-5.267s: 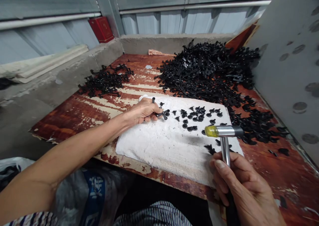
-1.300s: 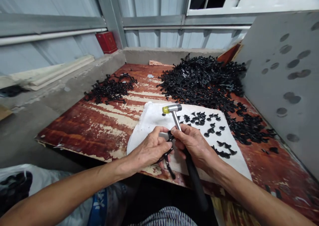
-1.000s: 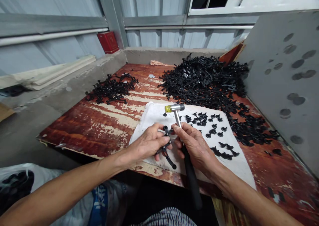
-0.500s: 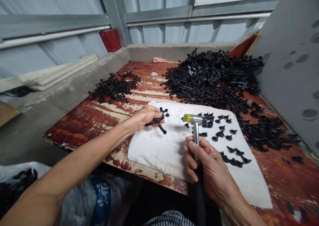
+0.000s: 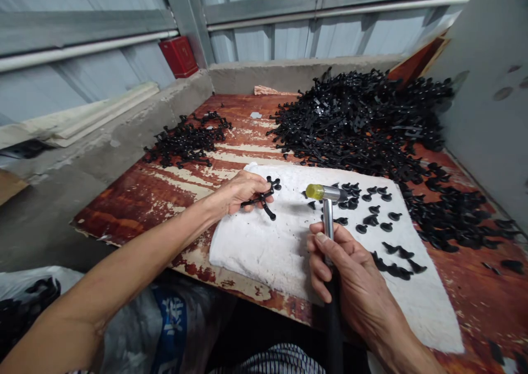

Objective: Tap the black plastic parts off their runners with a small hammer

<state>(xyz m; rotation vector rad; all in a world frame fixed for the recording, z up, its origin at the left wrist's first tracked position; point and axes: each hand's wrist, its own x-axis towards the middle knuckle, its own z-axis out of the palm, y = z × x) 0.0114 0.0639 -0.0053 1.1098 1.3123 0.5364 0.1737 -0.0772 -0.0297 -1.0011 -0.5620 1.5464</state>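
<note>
My left hand point(image 5: 246, 191) is closed on a black branched part with round knobs at its ends point(image 5: 268, 204), just over the left half of a white cloth point(image 5: 256, 247). My fingers cover part of that piece. In my right hand point(image 5: 344, 264) is a mallet point(image 5: 328, 214) with a black grip, a metal neck and a head with a yellow face on the left and a dark face on the right. Its head is raised above the cloth. Several small black knob-like pieces point(image 5: 371, 220) lie on the cloth to the right of the mallet.
A large heap of black parts point(image 5: 350, 115) covers the back right of the worn red table point(image 5: 136, 198); a smaller pile point(image 5: 185, 143) sits at the back left. A grey panel point(image 5: 490, 99) bounds the right side. Plastic bags point(image 5: 132, 319) stand below the front edge.
The view has tilted down slightly and shifted a little left. Both hands keep their holds, the left on the branched part and the right on the mallet, with hardly any movement.
</note>
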